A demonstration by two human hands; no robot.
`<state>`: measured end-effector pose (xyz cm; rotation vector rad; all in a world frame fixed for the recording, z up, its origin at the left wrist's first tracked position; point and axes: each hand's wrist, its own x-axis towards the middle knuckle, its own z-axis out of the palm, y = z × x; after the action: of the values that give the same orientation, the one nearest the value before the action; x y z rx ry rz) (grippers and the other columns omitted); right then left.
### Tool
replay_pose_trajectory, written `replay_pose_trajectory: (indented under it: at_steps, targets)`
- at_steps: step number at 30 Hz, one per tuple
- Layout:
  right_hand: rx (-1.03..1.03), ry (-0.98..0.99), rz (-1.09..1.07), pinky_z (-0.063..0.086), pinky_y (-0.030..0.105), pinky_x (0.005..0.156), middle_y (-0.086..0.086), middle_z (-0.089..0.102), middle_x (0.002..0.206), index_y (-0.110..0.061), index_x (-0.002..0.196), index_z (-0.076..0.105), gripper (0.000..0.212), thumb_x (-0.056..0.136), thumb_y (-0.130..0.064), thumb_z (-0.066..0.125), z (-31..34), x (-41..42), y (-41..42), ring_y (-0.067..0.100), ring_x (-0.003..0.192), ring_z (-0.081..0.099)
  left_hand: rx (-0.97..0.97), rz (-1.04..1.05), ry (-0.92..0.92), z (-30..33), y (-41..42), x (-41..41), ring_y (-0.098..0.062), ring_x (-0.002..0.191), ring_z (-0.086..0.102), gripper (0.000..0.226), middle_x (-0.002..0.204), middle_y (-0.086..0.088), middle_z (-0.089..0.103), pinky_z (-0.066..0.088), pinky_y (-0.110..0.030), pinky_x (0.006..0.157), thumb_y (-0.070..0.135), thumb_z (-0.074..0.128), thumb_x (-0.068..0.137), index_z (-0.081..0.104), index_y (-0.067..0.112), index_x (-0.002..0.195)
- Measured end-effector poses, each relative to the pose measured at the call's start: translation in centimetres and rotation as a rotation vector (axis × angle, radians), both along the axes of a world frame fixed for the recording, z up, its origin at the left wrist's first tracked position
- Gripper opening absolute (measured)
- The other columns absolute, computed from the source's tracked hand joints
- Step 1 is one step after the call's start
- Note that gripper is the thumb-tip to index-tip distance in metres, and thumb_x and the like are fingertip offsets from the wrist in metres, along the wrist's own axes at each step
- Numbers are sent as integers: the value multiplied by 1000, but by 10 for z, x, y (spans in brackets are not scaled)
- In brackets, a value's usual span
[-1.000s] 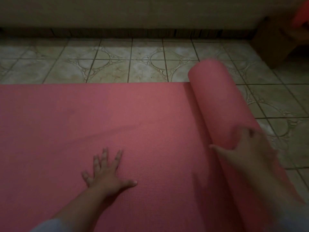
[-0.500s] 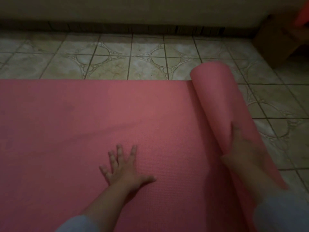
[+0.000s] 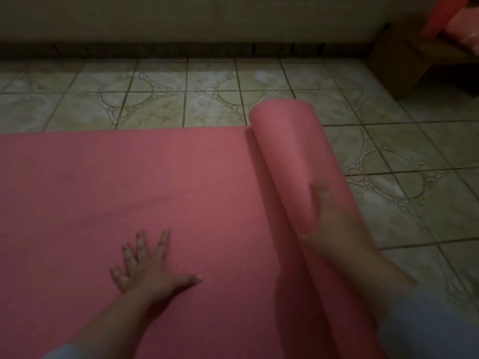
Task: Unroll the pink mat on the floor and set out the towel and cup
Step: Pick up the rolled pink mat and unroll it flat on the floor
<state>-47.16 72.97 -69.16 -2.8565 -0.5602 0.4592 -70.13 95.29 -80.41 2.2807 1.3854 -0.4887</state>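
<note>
The pink mat (image 3: 129,193) is well on its way across the tiled floor (image 3: 166,99), a broad flat stretch of it laid out to the left of the roll (image 3: 293,156), and that roll is the landmark here, running from near the wall side down toward the person. The left hand (image 3: 153,270) lies on the flat part, left of the roll and apart from it, fingers spread wide and straight, palm down, pinning the sheet. The right hand (image 3: 334,218) lies on top of the roll at its nearer stretch; it is blurred, but the fingers look laid along the curve, pressing rather than gripping. So the unrolling is under way and not finished, I'd say: there is a thick cylinder left to run out to the right over bare tiles. The towel and the cup? Neither one can be made out anywhere. Past the roll, up in the far right corner, sits a brown box (image 3: 396,60) with something orange-pink (image 3: 456,24) beside it, too dim to name. Everything after the mat is yet to come.
</note>
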Motion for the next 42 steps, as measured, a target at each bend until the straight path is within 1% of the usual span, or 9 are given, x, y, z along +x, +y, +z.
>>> replay_pose_trajectory:
  at_steps: [7,11,15,18,24,28,33,39,42]
  targets:
    - [159,102,-236,40,47,104,19,42,143,-32,149,9,114,60,-29,82,18,60,-67,37,125,48,33,-59,-77,-6,-15,7,-28,143,-28,123,156,6,-32,-6,-64,111,98,41,41,-19,55,140]
    - [141,-3,-304,39,51,105,19,40,146,-24,148,22,107,60,-57,75,8,62,-85,37,130,43,11,-150,-154,-4,-45,37,-29,144,-26,111,158,5,-26,-7,-60,113,89,47,54,-6,52,144]
    - [-7,-40,-352,34,57,107,20,30,149,-36,146,10,132,38,-78,71,3,47,-93,40,136,32,-65,-204,-95,-6,-66,56,-28,139,-36,123,150,8,-40,-15,-61,110,93,46,44,-24,54,137]
    - [13,-6,-311,41,53,102,21,41,144,-38,146,2,136,39,-66,81,1,45,-91,41,128,45,-64,-200,-36,-8,-68,58,-28,136,-41,133,142,8,-49,-17,-61,109,92,53,34,-38,53,123]
    - [40,15,-250,46,39,84,24,62,120,-36,147,2,122,58,-26,84,17,58,-70,40,104,62,-92,-198,-24,-5,-64,58,-28,136,-41,135,141,8,-51,-12,-60,111,88,60,34,-39,57,121]
    - [63,8,-176,45,35,78,23,62,119,-34,148,11,115,58,-23,82,29,50,-61,38,101,63,-65,-188,-22,-3,-53,46,-28,139,-36,133,139,12,-51,-9,-57,113,88,58,33,-40,60,118]
    - [50,14,-68,51,36,77,21,66,108,-40,146,7,113,60,-33,78,27,27,-41,36,94,65,-56,-165,2,0,-36,25,-28,140,-34,134,139,13,-50,-5,-58,114,92,55,30,-38,59,120]
    - [244,162,-338,43,34,84,17,51,136,-31,149,14,117,58,-17,87,25,71,-92,31,105,57,-65,-181,15,3,-36,26,-30,140,-33,133,145,9,-48,-4,-60,114,92,56,33,-38,58,120]
    - [256,94,-441,44,42,94,22,44,142,-22,149,22,106,63,-17,84,21,83,-119,37,118,52,-61,-175,10,1,-35,24,-30,140,-34,133,136,13,-53,-4,-60,114,94,52,28,-39,59,119]
